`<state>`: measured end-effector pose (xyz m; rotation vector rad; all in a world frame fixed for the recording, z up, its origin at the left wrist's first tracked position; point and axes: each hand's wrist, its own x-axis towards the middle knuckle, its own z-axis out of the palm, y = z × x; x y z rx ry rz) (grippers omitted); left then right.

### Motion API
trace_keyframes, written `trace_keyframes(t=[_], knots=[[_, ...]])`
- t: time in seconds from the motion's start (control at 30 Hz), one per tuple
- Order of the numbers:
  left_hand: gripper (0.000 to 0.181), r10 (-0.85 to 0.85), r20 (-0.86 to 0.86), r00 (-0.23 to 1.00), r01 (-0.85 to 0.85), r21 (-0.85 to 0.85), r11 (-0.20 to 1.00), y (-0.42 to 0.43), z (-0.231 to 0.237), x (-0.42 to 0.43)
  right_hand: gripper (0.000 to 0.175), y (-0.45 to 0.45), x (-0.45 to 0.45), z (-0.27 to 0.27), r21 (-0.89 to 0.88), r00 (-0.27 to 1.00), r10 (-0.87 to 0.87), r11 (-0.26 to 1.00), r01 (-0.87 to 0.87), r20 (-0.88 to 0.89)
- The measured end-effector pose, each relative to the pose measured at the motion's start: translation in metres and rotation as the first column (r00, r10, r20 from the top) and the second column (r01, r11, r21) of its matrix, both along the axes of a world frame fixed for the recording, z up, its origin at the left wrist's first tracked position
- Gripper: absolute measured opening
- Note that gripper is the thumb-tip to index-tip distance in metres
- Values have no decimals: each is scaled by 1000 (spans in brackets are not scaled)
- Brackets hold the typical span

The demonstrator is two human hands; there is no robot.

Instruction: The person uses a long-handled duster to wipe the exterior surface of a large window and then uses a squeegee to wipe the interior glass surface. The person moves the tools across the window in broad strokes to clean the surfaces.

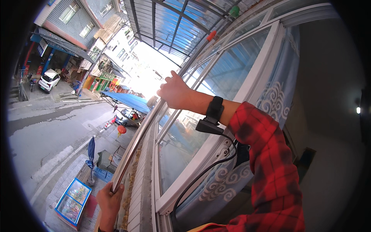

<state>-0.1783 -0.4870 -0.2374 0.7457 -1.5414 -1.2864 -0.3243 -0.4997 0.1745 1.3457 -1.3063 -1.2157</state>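
A shiny metal pole (136,139) runs slantwise outside a window. My left hand (110,200), low in the picture, is closed around the pole's lower end. Farther up, my right hand (175,92) is wrapped around the same pole, its fingers partly hidden. A black strap with a small black device (210,124) and a cable sits on my right wrist, below a red and black checked sleeve (269,162). Beyond my right hand, a bar extends towards an orange-red piece (211,36) and a green piece (234,11); whether it is the same pole cannot be told.
White-framed sliding window panes (182,159) stand right of the pole, with a blue patterned curtain (274,98) behind. A metal-framed corrugated canopy (174,26) hangs above. Below lie a street (58,121), a display freezer (74,201), a folded blue umbrella (90,150) and a red lantern (121,129).
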Motion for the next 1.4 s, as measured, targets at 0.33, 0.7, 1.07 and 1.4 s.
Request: trace_keyframes(t=[0.33, 0.7, 1.07, 1.4], knots=[[34, -48, -452, 891, 185, 263, 947, 4, -38, -13, 13, -65, 79, -23, -54, 643, 760, 649, -759, 96], [34, 72, -220, 973, -34, 173, 984, -14, -63, 31, 14, -118, 57, -58, -61, 726, 647, 755, -653, 232], [30, 355, 167, 920, -286, -335, 898, -16, -26, 3, 15, -64, -65, -53, 102, 983, -118, 989, 104, 140], [30, 411, 77, 908, -345, -417, 841, -34, 29, -27, 20, -58, -80, 5, -26, 969, -238, 970, 241, 66]])
